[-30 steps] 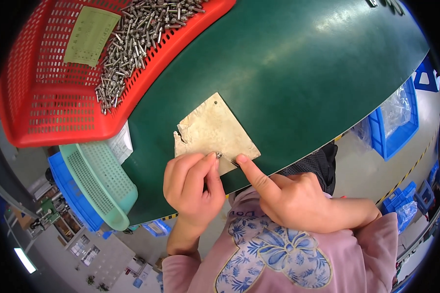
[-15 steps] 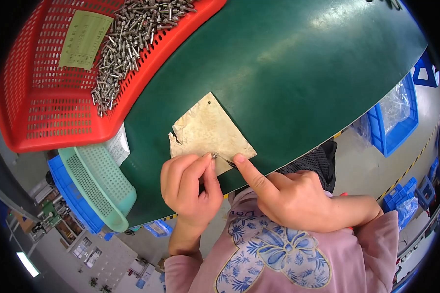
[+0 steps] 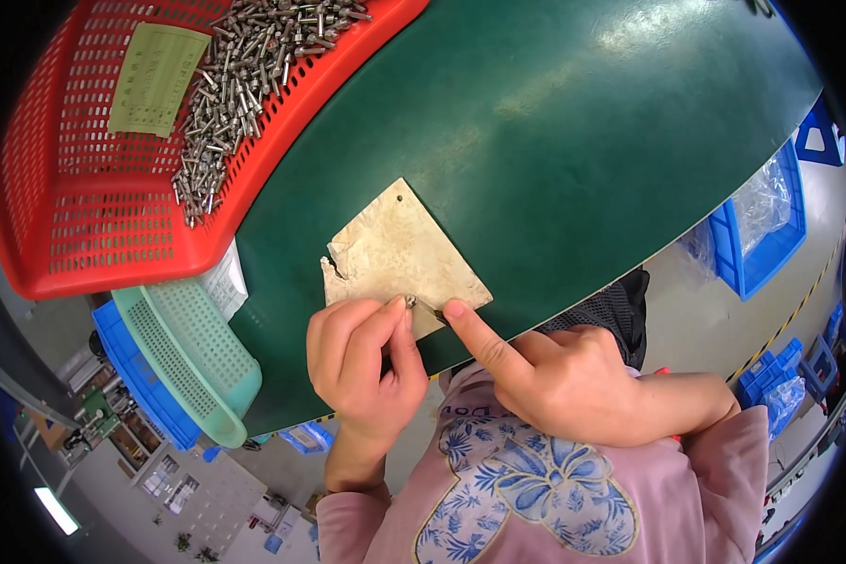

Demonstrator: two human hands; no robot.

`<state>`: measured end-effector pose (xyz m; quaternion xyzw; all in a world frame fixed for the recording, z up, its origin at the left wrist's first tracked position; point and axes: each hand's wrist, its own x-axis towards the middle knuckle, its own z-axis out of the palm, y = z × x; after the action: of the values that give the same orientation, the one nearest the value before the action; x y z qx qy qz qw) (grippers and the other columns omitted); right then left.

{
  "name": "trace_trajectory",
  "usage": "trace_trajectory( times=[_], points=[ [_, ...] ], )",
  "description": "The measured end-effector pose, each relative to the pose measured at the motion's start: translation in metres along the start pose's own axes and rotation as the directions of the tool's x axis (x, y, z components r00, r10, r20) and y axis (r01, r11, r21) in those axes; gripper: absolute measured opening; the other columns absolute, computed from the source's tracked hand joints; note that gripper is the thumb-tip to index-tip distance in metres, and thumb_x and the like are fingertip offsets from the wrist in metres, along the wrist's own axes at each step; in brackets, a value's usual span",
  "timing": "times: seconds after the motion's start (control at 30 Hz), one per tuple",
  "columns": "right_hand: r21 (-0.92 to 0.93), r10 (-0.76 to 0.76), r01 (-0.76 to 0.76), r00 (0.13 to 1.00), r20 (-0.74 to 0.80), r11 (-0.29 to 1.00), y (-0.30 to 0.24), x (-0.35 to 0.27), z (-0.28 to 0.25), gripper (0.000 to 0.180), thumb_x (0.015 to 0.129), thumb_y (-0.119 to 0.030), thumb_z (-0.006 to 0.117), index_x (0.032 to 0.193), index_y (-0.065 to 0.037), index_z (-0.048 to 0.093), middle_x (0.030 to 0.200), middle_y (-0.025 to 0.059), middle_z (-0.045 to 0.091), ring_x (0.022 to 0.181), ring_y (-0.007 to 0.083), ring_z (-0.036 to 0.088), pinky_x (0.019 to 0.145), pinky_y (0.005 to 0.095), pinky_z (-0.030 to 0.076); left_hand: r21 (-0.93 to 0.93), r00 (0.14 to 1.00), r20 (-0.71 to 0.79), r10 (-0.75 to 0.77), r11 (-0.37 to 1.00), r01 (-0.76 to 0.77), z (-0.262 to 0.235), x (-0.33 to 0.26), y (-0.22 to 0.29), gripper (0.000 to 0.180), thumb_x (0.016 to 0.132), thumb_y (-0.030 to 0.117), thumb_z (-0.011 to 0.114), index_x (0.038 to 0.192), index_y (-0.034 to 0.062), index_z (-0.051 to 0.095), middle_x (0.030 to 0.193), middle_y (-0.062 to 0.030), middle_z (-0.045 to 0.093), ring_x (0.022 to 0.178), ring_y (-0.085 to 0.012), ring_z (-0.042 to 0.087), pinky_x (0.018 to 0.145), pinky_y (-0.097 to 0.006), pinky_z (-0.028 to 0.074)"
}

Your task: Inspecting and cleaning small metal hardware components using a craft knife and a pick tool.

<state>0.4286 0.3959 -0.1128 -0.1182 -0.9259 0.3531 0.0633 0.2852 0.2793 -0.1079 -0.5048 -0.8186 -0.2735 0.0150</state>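
Observation:
Thumb and forefinger of my left hand (image 3: 365, 360) pinch a small metal fitting (image 3: 411, 302) over the near edge of a worn, cream-coloured board (image 3: 399, 249). The board has a torn left corner and a small hole at its far corner. My right hand (image 3: 564, 376) has its forefinger stretched along a thin knife-like tool (image 3: 439, 315), with the other fingers curled beneath. The tool's slim tip points left and meets the fitting or lies right beside it; most of its handle is hidden by the hand.
A red perforated basket (image 3: 113, 273) at the far left holds many metal fittings (image 3: 244, 85) and a green paper card (image 3: 158, 80). Beside it are a pale green basket (image 3: 202, 348) and a blue crate (image 3: 146, 376). A green tabletop (image 3: 555, 169) carries the board. Blue bins stand right, beyond the table edge.
The metal fitting has turned slightly in my left fingertips, and the right forefinger with the tool has shifted a little to the left. Otherwise both hands keep nearly the same place.

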Motion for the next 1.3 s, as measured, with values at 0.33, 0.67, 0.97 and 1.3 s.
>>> trace_trajectory(
  times=[0.33,0.67,0.97,1.3],
  points=[
    [0.027,-0.024,0.025,0.999,-0.035,0.999,0.0024,-0.0011,0.0015,0.071,0.055,-0.005,0.058,0.126,-0.005,0.052,0.048,-0.0048,0.041,0.036,0.0095,0.041,0.034,0.025,0.038,-0.035,0.998,0.034,-0.044,0.998,0.045,-0.0027,-0.0008,0.0015,0.02,0.067,-0.007,0.066,0.083,0.0023,0.062,0.077,-0.0067,0.057,0.068,-0.0237,0.053,0.058,-0.03,0.042],
    [0.02,-0.015,0.015,0.999,-0.031,1.0,0.0042,-0.0022,0.0026,0.072,0.054,-0.004,0.058,0.125,-0.005,0.052,0.048,-0.0052,0.039,0.035,0.0093,0.04,0.034,0.025,0.038,-0.038,0.998,0.046,-0.045,0.998,0.047,-0.0013,-0.0005,0.0006,0.019,0.067,-0.007,0.065,0.083,0.0021,0.061,0.078,-0.0069,0.057,0.068,-0.0238,0.053,0.059,-0.03,0.042],
    [0.007,-0.014,0.015,1.0,-0.026,1.0,0.0059,-0.0036,0.003,0.072,0.054,-0.004,0.057,0.125,-0.005,0.052,0.047,-0.0054,0.038,0.035,0.009,0.039,0.033,0.0247,0.037,-0.031,0.998,0.043,-0.036,0.999,0.037,0.0015,-0.001,0.0021,0.018,0.067,-0.007,0.066,0.081,0.0023,0.06,0.077,-0.0068,0.056,0.068,-0.0234,0.053,0.058,-0.03,0.042],
    [0.021,0.001,-0.001,1.0,0.005,1.0,0.0036,0.0014,0.003,0.07,0.055,-0.005,0.058,0.125,-0.006,0.052,0.048,-0.0041,0.041,0.036,0.0104,0.042,0.034,0.0257,0.039,-0.013,0.998,0.043,-0.041,0.999,0.041,-0.0002,-0.0015,-0.0017,0.017,0.068,-0.006,0.066,0.082,0.0026,0.059,0.077,-0.0071,0.056,0.068,-0.0235,0.052,0.058,-0.031,0.041]
  ],
)
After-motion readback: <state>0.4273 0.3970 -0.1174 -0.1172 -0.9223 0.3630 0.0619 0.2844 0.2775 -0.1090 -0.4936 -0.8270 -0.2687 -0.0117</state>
